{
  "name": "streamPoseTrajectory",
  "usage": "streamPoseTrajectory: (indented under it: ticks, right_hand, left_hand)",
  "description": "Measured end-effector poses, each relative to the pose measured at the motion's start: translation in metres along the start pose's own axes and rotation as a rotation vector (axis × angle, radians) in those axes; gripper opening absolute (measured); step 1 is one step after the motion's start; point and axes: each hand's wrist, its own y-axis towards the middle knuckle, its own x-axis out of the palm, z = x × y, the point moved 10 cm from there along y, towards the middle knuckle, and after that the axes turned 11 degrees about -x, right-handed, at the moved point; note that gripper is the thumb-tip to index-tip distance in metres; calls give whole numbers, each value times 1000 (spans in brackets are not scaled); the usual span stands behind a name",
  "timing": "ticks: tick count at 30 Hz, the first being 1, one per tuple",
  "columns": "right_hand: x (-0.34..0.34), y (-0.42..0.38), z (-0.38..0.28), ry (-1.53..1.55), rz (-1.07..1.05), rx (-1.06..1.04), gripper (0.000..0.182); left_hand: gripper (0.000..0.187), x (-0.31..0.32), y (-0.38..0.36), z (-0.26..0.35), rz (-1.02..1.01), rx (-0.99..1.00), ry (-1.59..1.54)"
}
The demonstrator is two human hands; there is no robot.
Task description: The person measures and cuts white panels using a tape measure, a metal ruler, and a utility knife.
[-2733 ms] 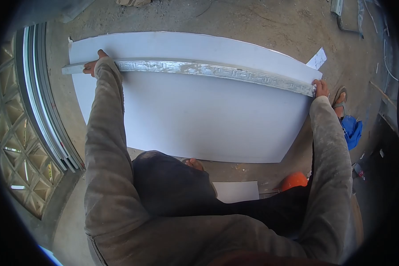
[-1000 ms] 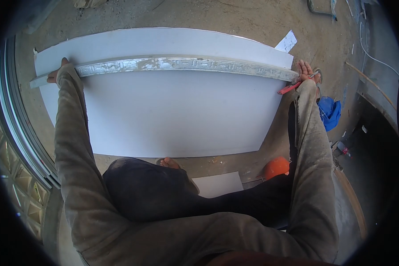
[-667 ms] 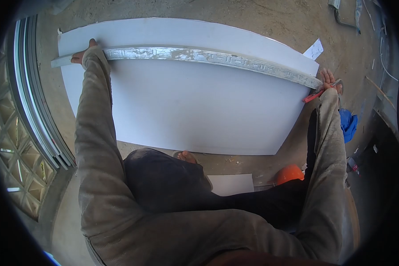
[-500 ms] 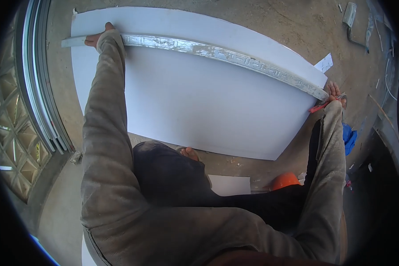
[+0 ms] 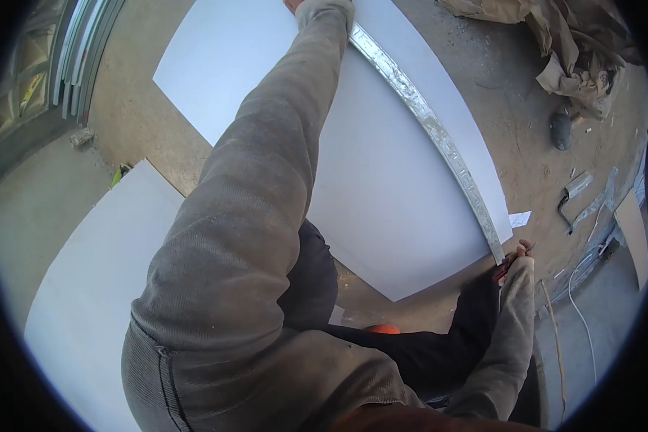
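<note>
The board (image 5: 403,180) looks smooth, white and matt. The strip (image 5: 439,129) across it is metal, silvery and glossy, with a rough, smeared, embossed face. Beyond the board's far edge, the paper (image 5: 579,54) is brown, dull and crumpled. The floor (image 5: 475,65) around the board looks gritty and matt. Over it, the sleeve (image 5: 245,165) is ribbed, dusty cloth.

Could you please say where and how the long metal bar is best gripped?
I'd pinch the bar across its width at the end beside the right hand, from outside the white board: the bar is narrow, and that end juts past the board's edge.
</note>
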Motion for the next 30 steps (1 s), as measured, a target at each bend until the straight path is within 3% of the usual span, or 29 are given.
streamPoseTrajectory:
  ticks: [2,4,6,8,13,14,17,18,20,27,30]
  right_hand:
    - [51,-21,-47,-158,-97,137,25]
    - [111,-34,-77,-293,-377,24,46]
    - [181,-58,-91,-255,-644,60,60]
    - [250,-98,-119,-253,-750,171,61]
    - [357,-172,-172,-476,-1172,-338,56]
    - [365,-182,-166,-477,-1208,-293,56]
    - [384,-209,-179,-276,-1153,-40,50]
    - [387,-208,-191,-284,-1144,-50,50]
    - [393,-201,-212,82,-980,156,41]
    - [438,-89,-340,-33,-784,-387,44]
    - [455,-8,-367,-46,-680,-505,40]
  left_hand:
    - [80,-4,2,0,-39,-24,-7]
    - [80,2,8,-5,-32,-25,-28]
    - [79,10,16,-10,-2,1,-45]
    - [78,4,15,-9,-37,-4,-52]
    - [78,2,20,-16,-66,-40,-66]
    - [77,4,20,-16,-92,-39,-68]
    - [71,8,20,-19,-112,-32,-98]
    - [68,9,20,-19,-65,-18,-112]
    - [60,6,19,-18,-20,2,-133]
    - [65,18,22,-16,-95,-18,-49]
    - [69,11,21,-15,-96,-41,-147]
